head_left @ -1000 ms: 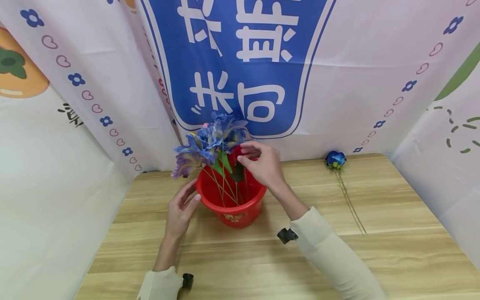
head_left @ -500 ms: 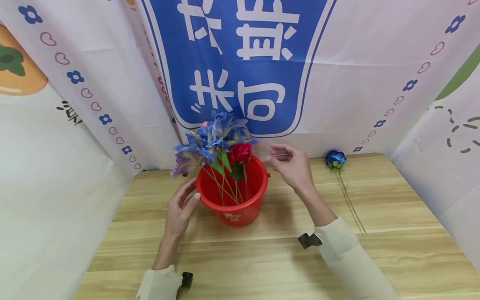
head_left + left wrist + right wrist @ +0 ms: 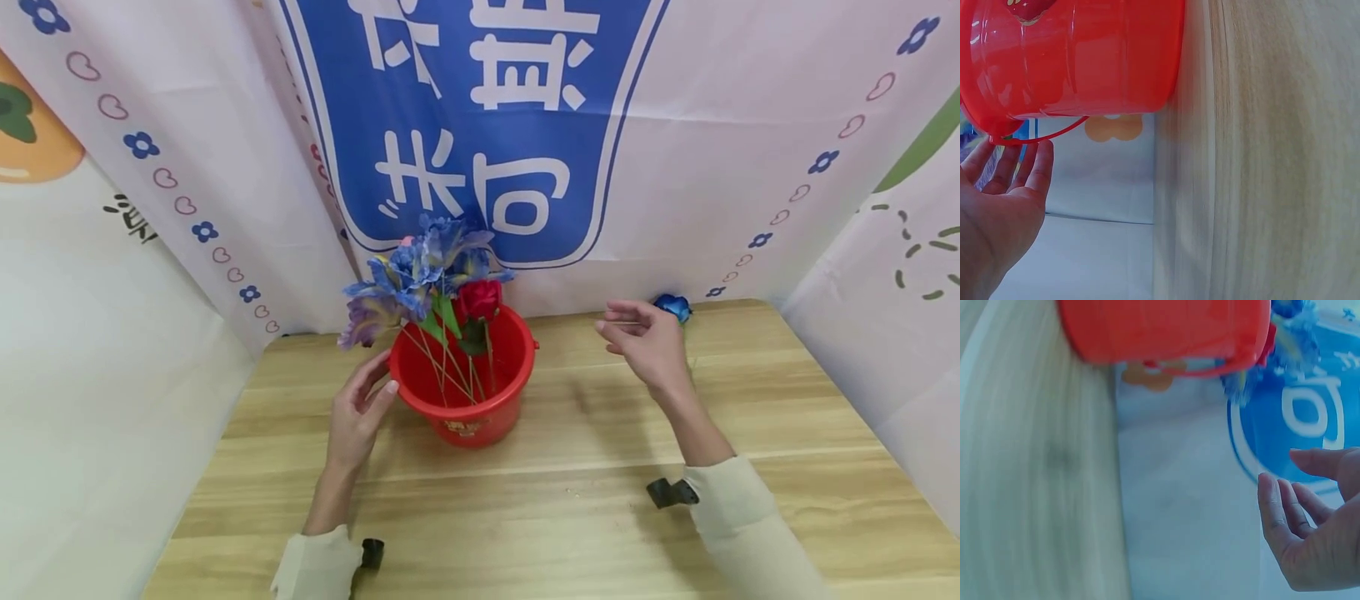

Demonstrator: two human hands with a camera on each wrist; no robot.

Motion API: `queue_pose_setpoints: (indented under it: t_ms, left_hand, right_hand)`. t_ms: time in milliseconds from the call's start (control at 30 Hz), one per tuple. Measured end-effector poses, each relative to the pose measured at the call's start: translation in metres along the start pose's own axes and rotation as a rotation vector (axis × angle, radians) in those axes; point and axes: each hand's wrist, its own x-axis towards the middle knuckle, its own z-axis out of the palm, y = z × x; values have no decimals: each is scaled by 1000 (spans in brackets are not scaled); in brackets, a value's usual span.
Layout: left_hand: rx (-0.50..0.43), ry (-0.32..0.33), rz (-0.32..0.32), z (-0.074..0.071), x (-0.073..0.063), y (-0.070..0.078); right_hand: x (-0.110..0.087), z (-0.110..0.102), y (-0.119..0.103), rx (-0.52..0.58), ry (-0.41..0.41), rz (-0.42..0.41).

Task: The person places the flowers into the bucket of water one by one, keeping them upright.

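A red plastic bucket (image 3: 480, 429) stands on the table, holding several artificial flowers on thin stems. Blue irises (image 3: 420, 267) and a purple one (image 3: 369, 317) lean left; a red rose (image 3: 480, 298) stands at their right. My left hand (image 3: 356, 421) touches the left of the bucket's rim, fingers fairly straight beside the handle (image 3: 1054, 134) in the left wrist view. Well right of the bucket, my right hand (image 3: 648, 342) is in the air with loosely bent fingers and nothing in them. Behind it lies a blue rose (image 3: 672, 307), its stem mostly hidden by the hand and forearm.
The wooden table (image 3: 525, 517) ends at the back against a white printed cloth (image 3: 720, 167) with a blue panel (image 3: 510, 192). More cloth hangs on the left and right sides.
My right hand has let go of the red rose in the bucket and moved right, near the blue rose. The left hand stays at the rim. The head view has tilted slightly.
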Motion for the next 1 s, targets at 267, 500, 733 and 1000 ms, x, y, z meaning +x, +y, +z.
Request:
queue_pose_setpoints:
  t_ms: [267,500,733,1000]
  left_hand:
    - [-13,6,6,-1,0,0]
    - [-17,-2,8,-2,1,-1]
    - [-6,-12,10,-2,1,-1]
    - [-13,-10,19,-1,2,-2]
  right_hand:
    - [3,-40,24,-64,13,41]
    - [4,-71,43,-143,32,90]
    - [3,-91,58,-202,28,120]
    - [4,-105,72,-241,-4,163]
